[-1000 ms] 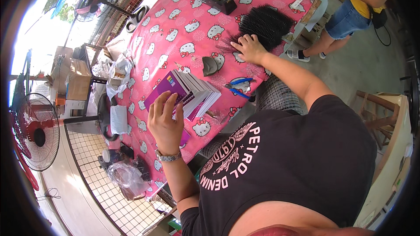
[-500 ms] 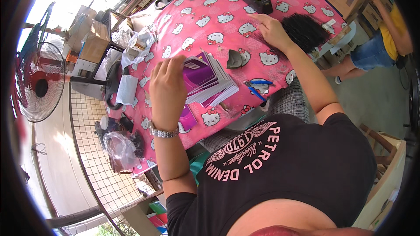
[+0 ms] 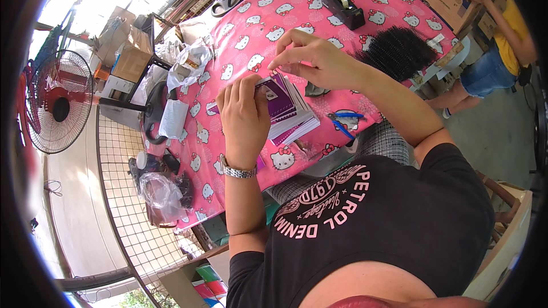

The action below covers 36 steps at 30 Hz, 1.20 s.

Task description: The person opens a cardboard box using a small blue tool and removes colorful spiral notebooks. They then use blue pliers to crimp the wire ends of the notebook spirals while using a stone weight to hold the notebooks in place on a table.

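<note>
Probably light, bendy booklets [image 3: 281, 102]; edges [image 3: 302, 125] best grip. Left hand [image 3: 244, 115] curled close, right hand [image 3: 322, 64] narrow; holds unclear.

Over the feed I saw a small workshop: black coils [image 3: 397, 56], pliers [image 3: 348, 115], booklets [image 3: 291, 114] and a tape dispenser [image 3: 349, 16] shared one table [image 3: 249, 27], with cardboard boxes [image 3: 132, 56] stacked nearby.

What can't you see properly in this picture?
All in the head view:
Left hand: its palm is hidden behind its own back.
Right hand: anything between its fingertips is too small to tell.
Grey piece: partly hidden by the right hand.
Head above the yellow shirt: cut off by the edge.
</note>
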Each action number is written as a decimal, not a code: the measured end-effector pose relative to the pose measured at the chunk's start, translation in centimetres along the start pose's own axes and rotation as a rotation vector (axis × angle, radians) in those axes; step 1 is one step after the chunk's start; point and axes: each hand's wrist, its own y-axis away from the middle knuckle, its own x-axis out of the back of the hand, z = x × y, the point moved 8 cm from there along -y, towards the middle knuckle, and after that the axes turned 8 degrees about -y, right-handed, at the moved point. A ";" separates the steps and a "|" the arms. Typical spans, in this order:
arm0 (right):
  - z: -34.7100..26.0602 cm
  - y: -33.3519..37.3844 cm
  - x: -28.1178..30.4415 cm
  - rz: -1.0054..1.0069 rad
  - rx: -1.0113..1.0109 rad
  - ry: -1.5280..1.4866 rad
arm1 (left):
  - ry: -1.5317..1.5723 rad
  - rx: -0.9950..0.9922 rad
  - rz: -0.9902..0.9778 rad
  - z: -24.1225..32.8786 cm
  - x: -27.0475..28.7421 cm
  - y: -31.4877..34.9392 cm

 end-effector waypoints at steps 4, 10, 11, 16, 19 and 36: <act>0.2 0.0 -0.5 -0.138 -0.071 -0.095 | -0.018 0.018 -0.017 0.2 0.2 0.4; 0.2 -0.4 -1.3 -0.346 -0.438 -0.227 | 0.001 0.035 -0.016 0.6 0.8 0.4; 0.6 0.1 -1.2 -0.373 -0.597 -0.232 | 0.028 0.052 -0.014 0.8 0.8 0.3; -0.7 -0.3 -1.6 -0.356 -0.439 -0.237 | -0.048 0.014 -0.048 1.4 0.5 0.5; 4.1 1.0 -2.3 -0.146 -0.722 -0.706 | -0.095 0.018 -0.092 1.0 0.4 0.9; 4.7 -2.9 -2.4 -0.776 -0.584 -0.431 | -0.051 0.172 0.024 -1.9 0.0 1.1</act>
